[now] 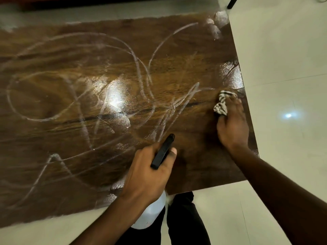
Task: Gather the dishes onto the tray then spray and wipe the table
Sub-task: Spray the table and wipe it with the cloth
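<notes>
A pale cream floor of glossy tiles [283, 50] fills the right side and the near edge of the view. A thin dark joint line [283, 80] runs across it on the right. Below this line, a small bright spot of reflected light [288, 115] shines on a tile. At the top right a thin black slanted leg [232, 2] is seen; what it belongs to cannot be told. Along the top edge runs a dark red-brown band [106, 3], too blurred to identify.
</notes>
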Action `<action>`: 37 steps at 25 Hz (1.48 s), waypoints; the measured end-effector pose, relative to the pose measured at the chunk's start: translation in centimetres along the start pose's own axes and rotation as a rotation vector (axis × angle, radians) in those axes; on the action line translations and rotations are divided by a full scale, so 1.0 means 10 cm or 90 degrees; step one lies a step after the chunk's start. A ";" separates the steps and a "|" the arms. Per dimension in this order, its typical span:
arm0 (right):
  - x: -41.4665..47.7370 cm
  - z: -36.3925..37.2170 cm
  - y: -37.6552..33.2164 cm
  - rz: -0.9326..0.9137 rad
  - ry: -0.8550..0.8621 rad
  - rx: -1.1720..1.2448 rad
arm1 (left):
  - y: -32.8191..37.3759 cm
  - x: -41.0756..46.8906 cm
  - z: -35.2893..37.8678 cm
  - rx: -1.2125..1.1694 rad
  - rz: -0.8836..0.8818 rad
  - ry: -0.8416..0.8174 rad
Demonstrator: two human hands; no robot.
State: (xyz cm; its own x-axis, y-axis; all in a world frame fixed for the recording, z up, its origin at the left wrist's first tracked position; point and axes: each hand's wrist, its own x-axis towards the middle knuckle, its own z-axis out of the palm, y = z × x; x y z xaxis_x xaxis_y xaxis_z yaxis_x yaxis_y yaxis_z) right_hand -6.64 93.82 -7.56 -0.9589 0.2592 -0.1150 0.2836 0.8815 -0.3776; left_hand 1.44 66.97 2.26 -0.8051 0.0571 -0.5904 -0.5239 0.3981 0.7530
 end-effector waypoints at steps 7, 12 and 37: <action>-1.15 0.51 -0.77 -0.494 -0.343 0.038 | 0.14 0.20 -0.08 0.009 0.009 0.015; -0.02 0.23 -0.35 -0.578 -0.252 -0.062 | 0.27 0.42 -0.12 -0.009 0.005 0.021; 1.32 0.30 -1.09 -0.294 -0.192 0.037 | 0.99 1.52 -0.08 -0.149 -0.015 0.141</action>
State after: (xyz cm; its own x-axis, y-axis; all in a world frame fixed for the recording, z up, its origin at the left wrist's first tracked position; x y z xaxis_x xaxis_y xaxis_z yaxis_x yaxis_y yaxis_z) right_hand -22.40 86.48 -7.78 -0.9427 -0.2810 -0.1799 -0.1584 0.8513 -0.5002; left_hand -16.22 71.04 1.03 -0.8192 -0.1608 -0.5505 -0.5725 0.1748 0.8010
